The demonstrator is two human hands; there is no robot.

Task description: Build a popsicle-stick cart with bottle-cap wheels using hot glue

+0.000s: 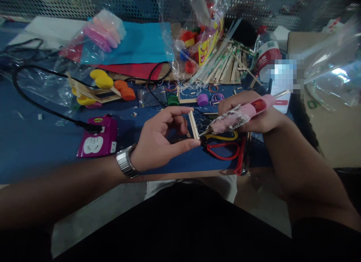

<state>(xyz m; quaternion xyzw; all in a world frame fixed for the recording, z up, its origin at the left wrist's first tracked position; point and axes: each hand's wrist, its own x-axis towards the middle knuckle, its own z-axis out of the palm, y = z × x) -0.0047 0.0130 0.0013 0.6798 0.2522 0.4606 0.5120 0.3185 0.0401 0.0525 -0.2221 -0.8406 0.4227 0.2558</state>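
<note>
My left hand [165,136] pinches a small piece of joined wooden sticks [193,124] between thumb and fingers, holding it up above the table. My right hand [254,113] is wrapped round a pink glue gun [239,113] with whitish strings stuck about its front. The gun's nozzle points left, at the lower end of the sticks by my left thumb; whether it touches them I cannot tell. A clear glue stick juts from the gun's back. Beneath the gun lie tools with a red handle [224,151] and a yellow handle [231,136].
A purple power socket [97,137] with a black cable stands at left. Behind it is a stick model [98,94] with yellow and orange discs. Farther back are loose sticks [222,66], a bottle [266,53] and coloured sheets [141,41]. A phone [279,94] lies at right beside cardboard [335,134].
</note>
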